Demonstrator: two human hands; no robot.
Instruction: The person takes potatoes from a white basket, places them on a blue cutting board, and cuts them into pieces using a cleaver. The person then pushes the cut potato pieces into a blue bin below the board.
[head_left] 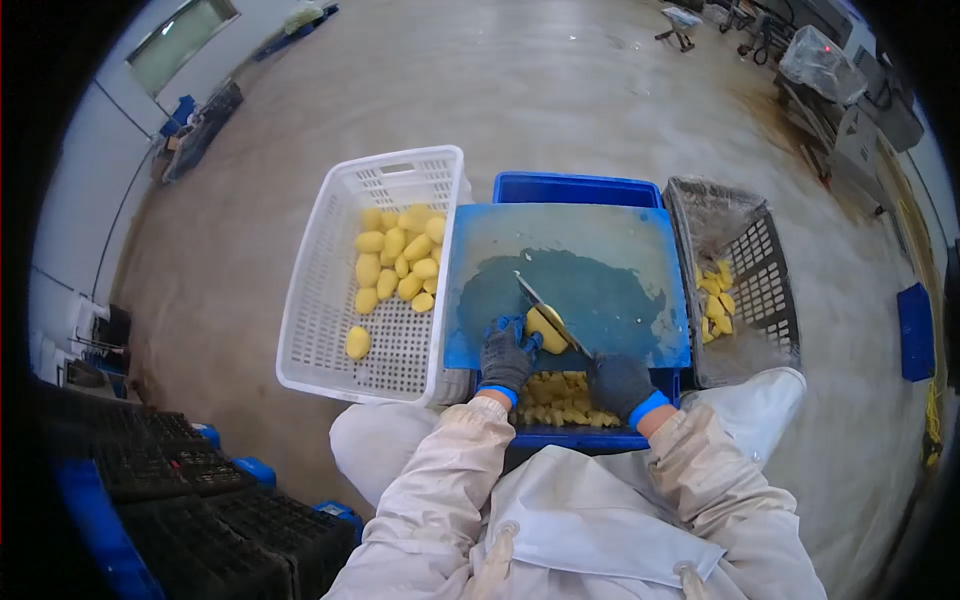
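A peeled yellow potato (541,334) lies on the blue cutting board (610,235), near its front edge. My left hand (508,355), in a dark glove, is closed against the potato's left side with the fingers curled on it. In my gloved right hand (617,383) is the handle of a knife (541,304). Its blade slants up and to the left across the potato, tip pointing away from me. Whether the blade has gone into the potato cannot be made out. Under the board's near edge, cut potato pieces (560,398) fill part of a blue bin (580,437).
At left stands a white perforated basket (300,335) with several whole peeled potatoes (397,250). A dark crate (770,265) lined with clear plastic, at right, holds yellow potato pieces (716,298). Black stacked crates (215,510) are at lower left, machinery (865,140) at upper right.
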